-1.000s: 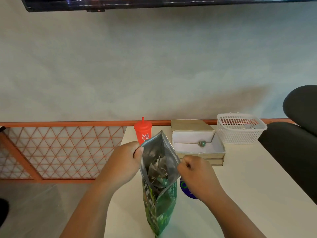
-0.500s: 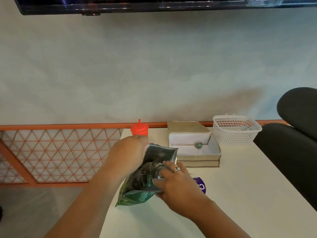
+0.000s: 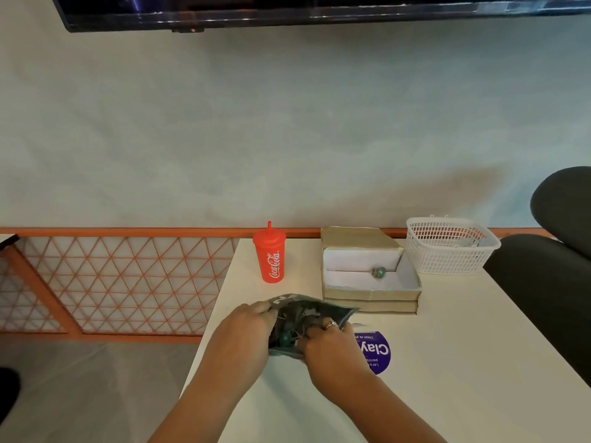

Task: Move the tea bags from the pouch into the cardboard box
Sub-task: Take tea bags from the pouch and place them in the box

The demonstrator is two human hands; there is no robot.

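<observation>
Since half a second ago the pouch [image 3: 307,310] has tipped lower, lying almost flat on the table [image 3: 447,362]. The left hand [image 3: 246,334] pinches the left lip of its mouth. The right hand [image 3: 329,343] curls its fingers inside among the tea bags [image 3: 286,338]; I cannot tell whether it holds one. A purple sticker [image 3: 377,350] lies just right. Farther stands the open cardboard box [image 3: 371,294], with a red cup [image 3: 270,257] to its left and a white basket [image 3: 447,251] to its right.

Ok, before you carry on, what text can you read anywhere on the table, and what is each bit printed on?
"Coca-Cola": white script running up the side of the red cup.
"Clay": large white letters, upside down from this view, on the round purple sticker.
Small print around "Clay" on that sticker: too small to read.
White letters on the pouch, creased and partly under the left hand: not readable.
</observation>
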